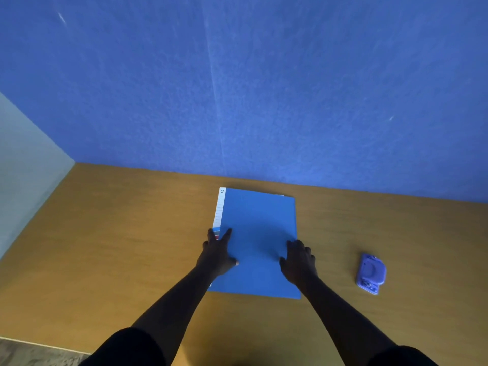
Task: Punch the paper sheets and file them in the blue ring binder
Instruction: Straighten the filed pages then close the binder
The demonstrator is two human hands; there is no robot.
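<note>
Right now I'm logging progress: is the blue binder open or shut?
Shut. The blue binder lies flat on the table, cover down; both hands rest on the cover, and no rings show.

Wooden tabletop [105, 247], yellow-brown, butts against textured blue wall [264, 88] behind. Faint vertical seam down the blue wall. Pale grey-green wall [23, 165] at left. Grey speckled floor [29, 355] bottom left corner
</note>
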